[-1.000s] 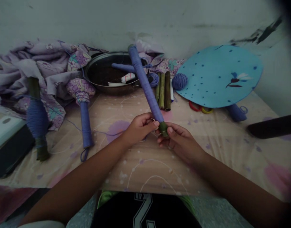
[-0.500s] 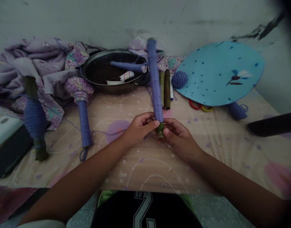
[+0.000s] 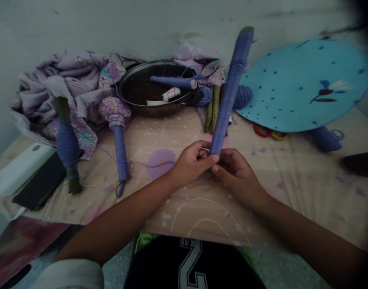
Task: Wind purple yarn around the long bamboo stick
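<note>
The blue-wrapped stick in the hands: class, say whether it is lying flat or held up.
Held up, tilted: the blue thread-wrapped stick rises from between the left hand and right hand, leaning away.

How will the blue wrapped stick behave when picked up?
Probably stiff: the blue wrapped stick stands straight, gripped only at its lower end by the left hand and right hand. Being round, it would likely roll if pushed on the sheet. Its thread wrapping probably won't slip.

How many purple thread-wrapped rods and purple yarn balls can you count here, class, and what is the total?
Purple thread-wrapped rods: 5 (held rod, rod in the pan, floral-topped rod, far-left rod, rod beside the blue disc)
Purple yarn balls: 2 (right ball, left ball)
Total: 7

(The pan and blue disc are not counted.)
</note>
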Demonstrator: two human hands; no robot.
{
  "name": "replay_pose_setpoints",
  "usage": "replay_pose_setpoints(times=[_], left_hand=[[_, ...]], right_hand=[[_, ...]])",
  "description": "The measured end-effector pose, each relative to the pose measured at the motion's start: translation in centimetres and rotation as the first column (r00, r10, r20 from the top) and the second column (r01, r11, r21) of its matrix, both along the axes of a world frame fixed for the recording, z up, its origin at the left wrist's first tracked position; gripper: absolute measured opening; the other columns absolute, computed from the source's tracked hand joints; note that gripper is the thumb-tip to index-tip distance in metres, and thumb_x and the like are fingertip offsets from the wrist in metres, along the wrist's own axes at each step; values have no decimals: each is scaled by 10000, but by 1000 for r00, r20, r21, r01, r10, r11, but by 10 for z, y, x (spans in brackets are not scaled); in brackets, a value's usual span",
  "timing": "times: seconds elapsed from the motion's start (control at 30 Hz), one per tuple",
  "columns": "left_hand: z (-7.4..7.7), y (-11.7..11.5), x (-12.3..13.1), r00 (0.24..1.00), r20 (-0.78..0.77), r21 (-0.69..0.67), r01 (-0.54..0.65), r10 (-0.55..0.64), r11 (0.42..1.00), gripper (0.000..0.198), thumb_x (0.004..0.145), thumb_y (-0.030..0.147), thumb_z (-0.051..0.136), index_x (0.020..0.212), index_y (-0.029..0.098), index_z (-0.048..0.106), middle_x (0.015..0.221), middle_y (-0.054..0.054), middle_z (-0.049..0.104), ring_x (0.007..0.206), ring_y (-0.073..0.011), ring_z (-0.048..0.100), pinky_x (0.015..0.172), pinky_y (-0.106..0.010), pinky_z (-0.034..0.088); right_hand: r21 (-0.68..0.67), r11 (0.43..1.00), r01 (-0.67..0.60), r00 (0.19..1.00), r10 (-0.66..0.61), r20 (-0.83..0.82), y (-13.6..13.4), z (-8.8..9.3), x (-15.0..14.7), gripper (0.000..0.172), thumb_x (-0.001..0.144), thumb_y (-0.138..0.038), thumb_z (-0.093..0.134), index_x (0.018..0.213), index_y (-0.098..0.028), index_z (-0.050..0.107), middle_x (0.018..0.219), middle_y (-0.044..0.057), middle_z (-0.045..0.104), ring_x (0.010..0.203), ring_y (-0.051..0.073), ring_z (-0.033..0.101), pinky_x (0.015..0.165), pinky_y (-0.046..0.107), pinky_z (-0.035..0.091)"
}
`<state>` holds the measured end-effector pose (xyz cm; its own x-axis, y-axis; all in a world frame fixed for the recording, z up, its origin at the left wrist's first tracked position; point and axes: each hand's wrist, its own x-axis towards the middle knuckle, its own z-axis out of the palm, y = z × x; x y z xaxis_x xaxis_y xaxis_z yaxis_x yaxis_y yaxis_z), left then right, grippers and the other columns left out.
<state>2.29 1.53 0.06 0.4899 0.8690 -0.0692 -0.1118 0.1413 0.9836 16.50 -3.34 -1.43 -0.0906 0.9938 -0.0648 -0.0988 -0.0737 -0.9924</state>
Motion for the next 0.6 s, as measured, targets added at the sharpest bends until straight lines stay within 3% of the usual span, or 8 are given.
replay_pose_setpoints(times=[0.17, 0.47, 0.6], left_hand=[[0, 0, -1, 999, 30, 25, 20, -20, 999, 322, 729, 350, 639, 923, 143, 485, 534, 96, 362, 451, -32, 321, 433, -166, 247], [-1, 5, -5, 981, 141, 76, 125, -135, 989, 374, 752, 397, 643, 981, 143, 492, 687, 13, 572, 583, -78, 548, 534, -183, 429], [-2, 5, -6, 979, 119, 82, 159, -168, 984, 369, 754, 404, 638, 973, 142, 497, 687, 16, 562, 576, -74, 548, 555, -188, 453]], right_hand=[[26, 998, -48, 999, 49, -20, -1, -1, 1, 346, 741, -300, 692, 987, -259, 453, 949, 21, 554, 741, 138, 546, 524, 260, 527], [-22, 997, -73, 958, 64, -281, 3, 2, 6, 194, 797, -327, 630, 984, -276, 617, 943, 7, 581, 728, 113, 533, 636, 272, 502], [-13, 993, -114, 951, 105, -290, 3, -3, 7, 177, 829, -333, 594, 988, -261, 625, 906, 8, 589, 746, 112, 544, 720, 292, 491]])
